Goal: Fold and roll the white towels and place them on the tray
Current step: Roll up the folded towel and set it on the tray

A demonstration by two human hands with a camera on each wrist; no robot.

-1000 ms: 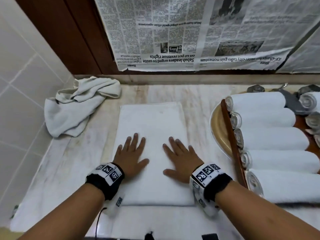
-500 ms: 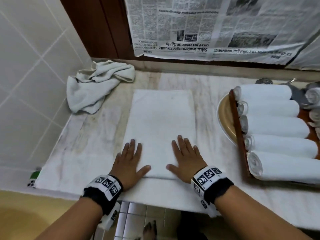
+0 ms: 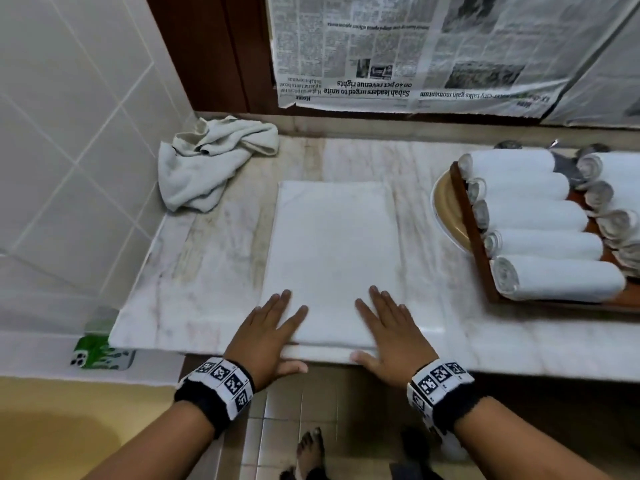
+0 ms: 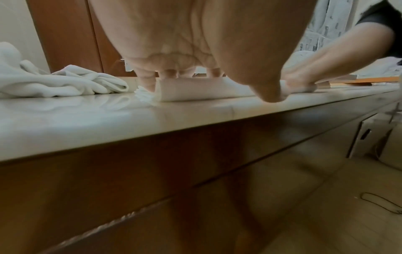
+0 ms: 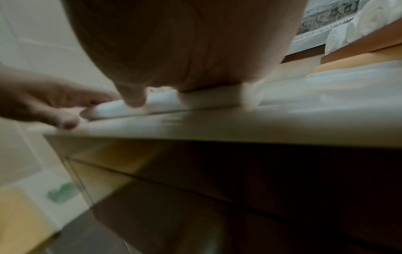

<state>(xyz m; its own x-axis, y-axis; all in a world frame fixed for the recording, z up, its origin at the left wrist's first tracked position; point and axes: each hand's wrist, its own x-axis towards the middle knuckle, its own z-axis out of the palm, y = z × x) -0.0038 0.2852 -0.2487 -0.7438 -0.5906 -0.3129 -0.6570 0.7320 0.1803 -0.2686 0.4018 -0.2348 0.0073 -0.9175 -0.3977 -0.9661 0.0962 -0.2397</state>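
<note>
A folded white towel (image 3: 332, 244) lies flat and lengthwise on the marble counter (image 3: 194, 278). My left hand (image 3: 273, 327) and right hand (image 3: 388, 327) press flat on its near end, fingers straight, thumbs down at the near edge. In the left wrist view the towel's near end (image 4: 195, 89) shows as a thick folded edge under the fingers (image 4: 147, 80). The blurred right wrist view shows the same edge (image 5: 165, 104). At the right, a wooden tray (image 3: 474, 244) carries several rolled white towels (image 3: 540, 244).
A crumpled greyish towel (image 3: 211, 161) lies at the counter's back left, by the tiled wall. A tan plate (image 3: 446, 209) sits under the tray's left side. A green-cased phone (image 3: 102, 351) lies on the ledge left of the counter. Newspaper (image 3: 415, 53) covers the back wall.
Both hands have slid back along the towel to its near end, by the counter's front edge. The head view has pulled back and now shows the floor.
</note>
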